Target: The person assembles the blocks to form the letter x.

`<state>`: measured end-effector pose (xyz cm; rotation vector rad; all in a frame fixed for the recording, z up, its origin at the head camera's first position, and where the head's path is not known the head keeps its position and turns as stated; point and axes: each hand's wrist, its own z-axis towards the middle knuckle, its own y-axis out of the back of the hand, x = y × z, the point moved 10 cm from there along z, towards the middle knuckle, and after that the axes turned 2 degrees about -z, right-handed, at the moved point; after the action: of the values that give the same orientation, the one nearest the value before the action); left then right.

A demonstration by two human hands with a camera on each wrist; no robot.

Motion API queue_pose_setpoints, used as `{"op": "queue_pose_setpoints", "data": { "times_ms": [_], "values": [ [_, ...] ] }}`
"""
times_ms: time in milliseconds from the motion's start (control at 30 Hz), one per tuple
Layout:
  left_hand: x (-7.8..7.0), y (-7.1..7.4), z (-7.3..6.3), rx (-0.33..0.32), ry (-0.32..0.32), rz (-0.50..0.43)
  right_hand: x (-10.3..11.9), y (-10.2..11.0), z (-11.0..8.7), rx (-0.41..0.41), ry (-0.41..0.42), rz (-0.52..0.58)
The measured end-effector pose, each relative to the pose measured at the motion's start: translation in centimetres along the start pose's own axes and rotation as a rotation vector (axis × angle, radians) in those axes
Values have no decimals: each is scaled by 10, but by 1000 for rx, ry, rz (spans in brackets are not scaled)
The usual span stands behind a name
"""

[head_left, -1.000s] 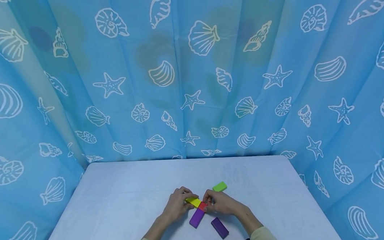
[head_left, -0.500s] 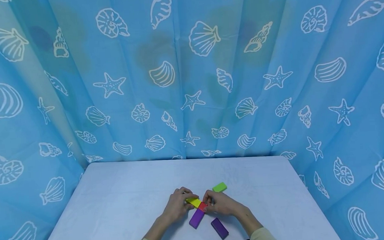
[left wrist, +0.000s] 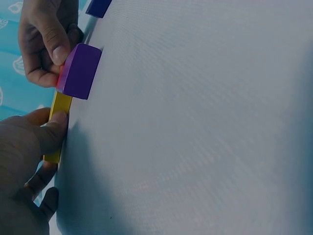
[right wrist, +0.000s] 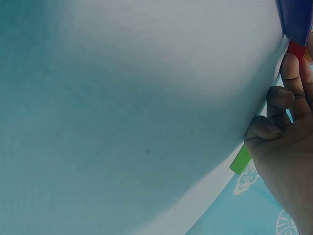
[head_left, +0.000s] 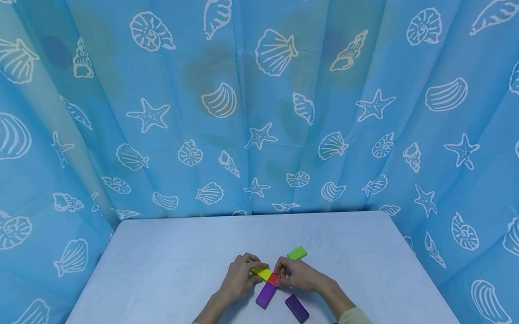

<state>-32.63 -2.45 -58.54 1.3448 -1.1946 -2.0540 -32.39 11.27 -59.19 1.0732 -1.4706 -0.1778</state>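
My left hand (head_left: 240, 277) grips a yellow block (head_left: 262, 273) between thumb and fingers, as the left wrist view also shows. With thumb and fingertips my right hand (head_left: 301, 273) pinches a red block (head_left: 274, 278), partly hidden by the fingers. Yellow and red lie end to end. A purple block (head_left: 266, 295) extends from the red one toward the near side of the table, its far end right at the red. In the left wrist view this purple block (left wrist: 81, 71) stands nearest the camera, overlapping the red.
On the white table (head_left: 168, 264) a dark purple block (head_left: 297, 309) lies to the right of the joined blocks. A light green block (head_left: 297, 252) lies beyond my right hand. Behind the table hangs a blue curtain (head_left: 274, 107) with shell and starfish prints.
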Motion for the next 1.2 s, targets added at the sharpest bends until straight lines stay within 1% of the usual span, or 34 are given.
{"op": "queue_pose_setpoints", "data": {
  "times_ms": [133, 300, 400, 533, 667, 733, 867, 1033, 1200],
  "values": [
    [-1, 1, -1, -3, 1, 2, 0, 0, 0, 0, 0, 3],
    [-1, 7, -4, -21, 17, -41, -1, 1, 1, 1, 0, -8],
    [-2, 11, -6, -38, 22, -52, 1, 1, 0, 0, 17, -16],
    [-4, 13, -10, -37, 23, -62, 3, 2, -1, -1, 36, -22],
    [-8, 12, -16, -30, 14, -66, 4, 2, -1, -2, 33, -22],
    [-9, 11, -18, -27, 10, -54, 3, 2, -1, -1, 28, -22],
    [-8, 6, -19, -7, 12, -45, 2, 1, 0, 4, 26, -15],
    [-7, 4, -19, 9, 17, -53, 2, 1, 0, 3, 33, -8],
    [-7, 2, -20, 21, 15, -35, 1, 0, 0, 4, 24, -9]
  ]
}}
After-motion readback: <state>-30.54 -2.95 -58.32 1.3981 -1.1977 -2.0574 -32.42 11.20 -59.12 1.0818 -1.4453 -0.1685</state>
